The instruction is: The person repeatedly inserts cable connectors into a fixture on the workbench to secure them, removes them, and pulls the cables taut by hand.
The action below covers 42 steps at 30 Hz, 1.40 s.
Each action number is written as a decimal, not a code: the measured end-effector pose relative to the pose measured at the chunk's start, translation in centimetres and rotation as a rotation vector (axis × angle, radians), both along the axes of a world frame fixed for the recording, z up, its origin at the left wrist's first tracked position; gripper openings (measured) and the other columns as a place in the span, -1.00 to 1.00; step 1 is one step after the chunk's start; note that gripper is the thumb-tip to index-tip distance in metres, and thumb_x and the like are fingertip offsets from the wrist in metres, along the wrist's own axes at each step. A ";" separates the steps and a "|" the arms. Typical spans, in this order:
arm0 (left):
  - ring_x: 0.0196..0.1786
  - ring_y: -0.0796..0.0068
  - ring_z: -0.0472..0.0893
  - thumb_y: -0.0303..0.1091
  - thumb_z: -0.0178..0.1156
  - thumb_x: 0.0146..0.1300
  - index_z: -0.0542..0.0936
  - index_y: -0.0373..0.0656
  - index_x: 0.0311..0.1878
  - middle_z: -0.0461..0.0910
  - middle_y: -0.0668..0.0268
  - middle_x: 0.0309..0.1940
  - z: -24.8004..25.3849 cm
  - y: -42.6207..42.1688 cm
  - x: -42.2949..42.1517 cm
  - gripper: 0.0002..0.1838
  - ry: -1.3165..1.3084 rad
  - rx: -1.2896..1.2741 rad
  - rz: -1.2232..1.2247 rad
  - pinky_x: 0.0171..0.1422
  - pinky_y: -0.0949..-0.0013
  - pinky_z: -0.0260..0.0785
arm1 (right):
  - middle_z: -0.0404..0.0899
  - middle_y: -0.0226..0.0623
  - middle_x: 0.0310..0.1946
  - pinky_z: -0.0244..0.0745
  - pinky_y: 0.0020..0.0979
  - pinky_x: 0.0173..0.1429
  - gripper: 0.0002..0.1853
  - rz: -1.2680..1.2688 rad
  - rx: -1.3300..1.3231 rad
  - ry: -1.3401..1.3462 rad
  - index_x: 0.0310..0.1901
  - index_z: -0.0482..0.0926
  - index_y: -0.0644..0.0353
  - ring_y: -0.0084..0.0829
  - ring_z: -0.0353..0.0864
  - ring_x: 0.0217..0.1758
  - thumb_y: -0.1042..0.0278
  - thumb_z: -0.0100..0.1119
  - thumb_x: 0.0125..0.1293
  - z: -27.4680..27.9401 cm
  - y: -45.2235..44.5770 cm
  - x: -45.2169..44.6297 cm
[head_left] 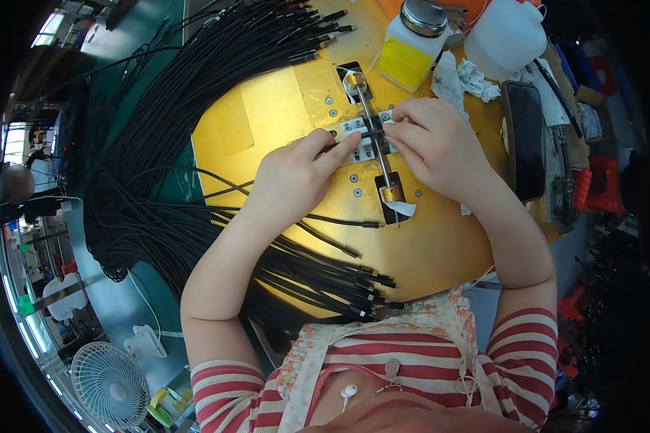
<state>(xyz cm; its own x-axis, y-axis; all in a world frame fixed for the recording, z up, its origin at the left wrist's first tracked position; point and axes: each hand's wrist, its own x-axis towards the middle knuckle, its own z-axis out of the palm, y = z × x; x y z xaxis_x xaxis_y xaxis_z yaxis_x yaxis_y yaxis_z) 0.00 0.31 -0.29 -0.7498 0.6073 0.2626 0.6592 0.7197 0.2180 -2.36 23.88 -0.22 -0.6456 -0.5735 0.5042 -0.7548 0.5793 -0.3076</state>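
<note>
In the head view, my left hand (300, 173) is closed at the left side of a small metal fixture (365, 149), thumb and forefinger pinched on a black cable (369, 134). The cable's end lies across the fixture, under a thin metal rod (375, 148) that runs between two brass-coloured blocks. My right hand (433, 144) is closed at the fixture's right side. Its fingertips meet close to the cable end, and what they grip is hidden. The fixture is bolted to a yellow, worn work plate (253, 108).
A large bundle of black cables (137, 159) curves along the left, with connector ends at top and bottom. At the upper right are a bottle of yellow liquid (410, 54), a white plastic container (507, 40), crumpled tissue (477, 81) and a phone (524, 141). A fan (110, 385) stands lower left.
</note>
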 end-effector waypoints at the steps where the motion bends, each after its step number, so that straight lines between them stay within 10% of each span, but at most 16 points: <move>1: -0.44 0.42 0.57 -0.55 0.28 -0.02 0.60 0.04 0.16 0.52 0.38 -0.31 -0.1 0.0 0.0 -0.43 0.011 0.009 -0.008 -0.36 0.38 0.47 | 0.53 -0.29 -0.29 0.39 -0.30 -0.15 -0.85 0.002 0.022 -0.008 -0.29 0.60 0.25 -0.29 0.53 -0.22 0.51 0.29 0.06 0.1 0.1 0.1; 16: -0.40 0.35 0.56 -0.48 0.28 0.07 0.57 -0.05 0.16 0.50 0.33 -0.35 0.5 -0.6 -0.3 -0.50 0.011 0.018 -0.076 -0.31 0.34 0.45 | 0.60 -0.27 -0.20 0.41 -0.31 -0.04 -0.81 0.098 0.062 0.053 -0.24 0.61 0.32 -0.32 0.56 -0.16 0.50 0.20 0.08 0.2 0.2 0.6; 24: -0.14 0.09 0.53 -0.35 0.17 0.28 0.51 -0.22 -0.16 0.49 0.12 -0.23 2.2 -1.7 2.2 -0.84 -0.271 0.167 0.115 -0.05 0.19 0.40 | 0.58 -0.21 -0.23 0.44 -0.26 -0.07 -0.88 0.064 -0.013 0.048 -0.30 0.57 0.31 -0.21 0.56 -0.20 0.56 0.24 0.08 0.1 0.1 0.0; 28: 0.16 0.10 0.44 0.17 0.26 0.10 0.43 -0.19 0.19 0.45 0.14 0.04 2.2 -4.8 9.3 -0.27 -0.239 -0.098 -0.067 0.29 0.05 0.24 | 0.58 -0.23 -0.24 0.43 -0.26 -0.05 -0.90 0.051 -0.025 0.053 -0.30 0.57 0.29 -0.20 0.56 -0.19 0.55 0.21 0.11 -0.5 0.5 -0.1; 31: 0.40 0.09 0.26 0.46 0.34 -0.43 0.20 -0.15 0.43 0.29 0.08 0.28 3.7 -7.5 13.9 0.31 -0.462 -0.279 -0.138 0.50 -0.19 -0.07 | 0.57 -0.24 -0.24 0.43 -0.27 -0.04 -0.91 0.042 -0.031 0.056 -0.31 0.56 0.28 -0.20 0.56 -0.18 0.53 0.21 0.13 -1.0 0.6 -0.1; 34: 0.48 0.10 0.17 0.16 0.44 -0.23 0.13 0.03 0.48 0.21 0.08 0.38 4.6 -7.9 17.8 0.16 -0.496 -0.475 -0.120 0.52 -0.21 -0.11 | 0.57 -0.25 -0.24 0.44 -0.26 -0.05 -0.93 0.038 -0.054 0.042 -0.31 0.56 0.28 -0.20 0.57 -0.17 0.52 0.19 0.16 -1.2 0.5 -0.2; 37: 0.43 0.13 0.24 -0.20 0.34 -0.02 0.17 0.09 0.44 0.28 0.12 0.32 1.2 -8.1 19.9 -0.09 0.037 -0.666 -0.089 0.52 -0.18 -0.07 | 0.57 -0.26 -0.25 0.45 -0.24 -0.08 -0.96 0.053 -0.074 0.068 -0.32 0.56 0.28 -0.19 0.58 -0.17 0.52 0.17 0.19 -1.4 0.4 -0.5; 42: 0.00 0.29 0.45 -0.39 0.21 -0.02 0.41 -0.11 0.17 0.46 0.29 -0.12 0.7 -7.6 18.4 -0.42 0.035 -0.355 -0.179 0.21 0.14 0.26 | 0.57 -0.24 -0.27 0.45 -0.26 -0.10 -0.95 0.072 -0.125 0.019 -0.33 0.55 0.29 -0.17 0.58 -0.21 0.51 0.16 0.21 -2.1 0.5 -1.0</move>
<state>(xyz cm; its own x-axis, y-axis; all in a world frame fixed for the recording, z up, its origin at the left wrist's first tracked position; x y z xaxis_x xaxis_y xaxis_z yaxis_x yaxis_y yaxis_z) 18.41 -7.34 0.40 -0.6181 0.7852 0.0366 0.7837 0.6192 -0.0485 -3.40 24.38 -2.27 -0.5950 -0.5501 0.5860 -0.7992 0.4820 -0.3591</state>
